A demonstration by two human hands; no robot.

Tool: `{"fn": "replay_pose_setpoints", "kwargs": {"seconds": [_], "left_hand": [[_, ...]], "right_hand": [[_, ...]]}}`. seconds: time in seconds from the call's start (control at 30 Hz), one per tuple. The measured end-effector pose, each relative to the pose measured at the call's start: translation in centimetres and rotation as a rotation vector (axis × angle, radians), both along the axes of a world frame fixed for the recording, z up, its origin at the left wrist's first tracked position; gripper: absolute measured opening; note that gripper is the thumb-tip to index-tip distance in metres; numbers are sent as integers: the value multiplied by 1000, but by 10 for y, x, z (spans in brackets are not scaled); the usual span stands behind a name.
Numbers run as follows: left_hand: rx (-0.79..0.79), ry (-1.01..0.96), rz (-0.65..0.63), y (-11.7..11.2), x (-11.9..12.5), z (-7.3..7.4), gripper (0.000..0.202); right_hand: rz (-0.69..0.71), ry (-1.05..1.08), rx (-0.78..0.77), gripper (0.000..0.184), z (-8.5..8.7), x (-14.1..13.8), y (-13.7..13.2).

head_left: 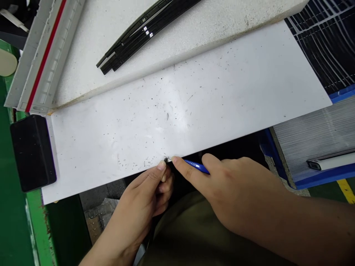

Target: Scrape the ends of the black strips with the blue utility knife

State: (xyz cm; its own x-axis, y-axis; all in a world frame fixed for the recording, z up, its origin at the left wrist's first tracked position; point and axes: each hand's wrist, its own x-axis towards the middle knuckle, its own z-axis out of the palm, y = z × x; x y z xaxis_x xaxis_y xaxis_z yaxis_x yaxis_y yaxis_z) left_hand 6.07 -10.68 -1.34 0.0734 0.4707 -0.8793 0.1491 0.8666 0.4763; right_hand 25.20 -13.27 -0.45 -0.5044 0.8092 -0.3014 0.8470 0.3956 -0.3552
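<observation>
Head camera looks down on your two hands meeting at the near edge of the white board (194,103). Your left hand (144,199) comes up from below that edge with its fingers curled in and its thumb pressed against the forefinger. It pinches a small dark bit (165,160) right at the board's lip. The bit is too small to name more closely. That tight grip probably suits it, since so tiny a piece gives the fingers little to catch.

Your right hand (238,192) is closed around a blue-handled tool (196,167), with the forefinger laid straight along it. Its fingertip almost touches the bit from the right. The tool's tip is hidden, so you cannot tell from this view what it ends in. Holding the bit at the board's edge likely lets both hands reach it from underneath while the board steadies it.

Along the board's far side lies a foam slab (194,33) carrying a bundle of black strips (144,31). At the board's left end sits a black block (32,151), and beyond it is a pale rail with a red stripe (44,51). Off the board's right end, a stack of grey sheets (313,136) rests in a blue tray (313,180).
</observation>
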Motion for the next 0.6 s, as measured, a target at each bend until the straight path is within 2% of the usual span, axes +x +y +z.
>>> {"fn": "replay_pose_setpoints", "kwargs": {"seconds": [0.27,0.6], "left_hand": [[-1,-21,-2,-1,-3,-1,39],[2,-8,27,-2,0,-1,41]], "right_hand": [[-58,86,-25,78,-2,1,-3],[-18,40,-8,78,-2,-2,-4]]}}
